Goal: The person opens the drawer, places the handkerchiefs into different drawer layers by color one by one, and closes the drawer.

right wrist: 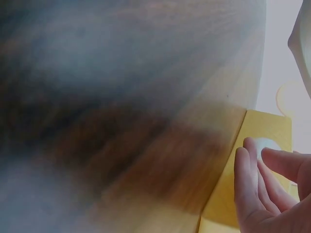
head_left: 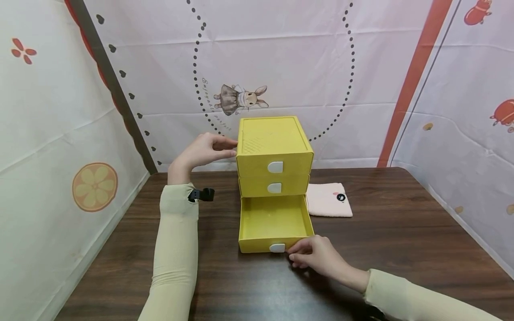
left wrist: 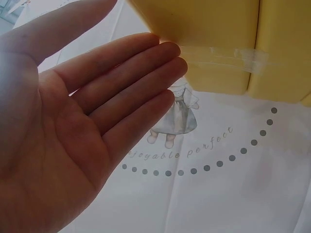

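Observation:
A yellow drawer box [head_left: 275, 136] with stacked drawers stands on the table. Its lowest drawer [head_left: 277, 218] is pulled out toward me, while the two drawers above it are closed. White rounded tabs sit on the drawer fronts, including the lowest tab [head_left: 277, 248]. My left hand [head_left: 205, 150] touches the upper left side of the box with its fingertips; the left wrist view shows those fingers straight. Beside the lowest tab, my right hand [head_left: 317, 255] has its fingertips at the drawer's front. The right wrist view shows its thumb and fingers extended, with nothing gripped.
A pale pink cloth pouch [head_left: 327, 199] with a round black-and-white patch lies right of the box. The dark wooden table [head_left: 401, 232] is enclosed at the back and sides by printed fabric [head_left: 277, 58]. Clear tape [left wrist: 233, 57] crosses the box's side.

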